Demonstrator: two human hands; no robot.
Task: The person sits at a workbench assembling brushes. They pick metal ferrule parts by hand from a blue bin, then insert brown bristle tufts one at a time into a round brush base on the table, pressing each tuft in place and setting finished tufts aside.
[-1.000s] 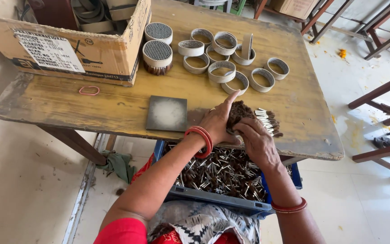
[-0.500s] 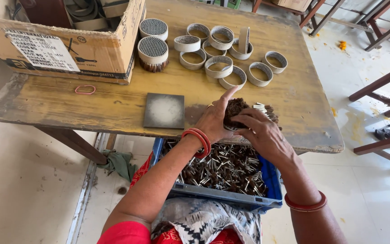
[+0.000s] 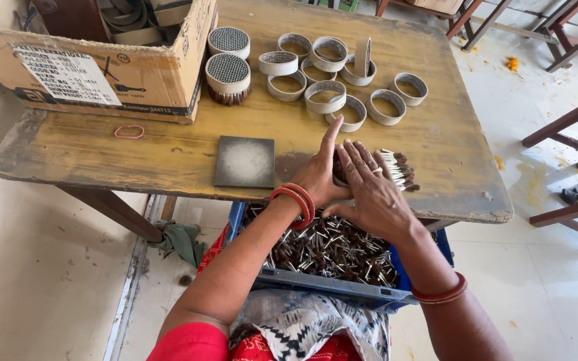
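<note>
Head view | left hand (image 3: 321, 175) and right hand (image 3: 369, 194) cupped on stick bundle (image 3: 396, 167) | fingers pressed around it, table (image 3: 168, 154) edge

Red sleeve (image 3: 188, 344), red bangles (image 3: 296, 200) on both wrists

The bundle of short brown sticks with pale tips (image 3: 396, 168) lies mostly hidden under the left hand (image 3: 320, 175) and right hand (image 3: 372, 194) — only its right end shows. The blue plastic crate of small sticks (image 3: 332, 247) sits half under the worn wooden table (image 3: 168, 157). The brown cardboard box (image 3: 102, 67) is cut off at the top edge — its contents unclear.
</note>
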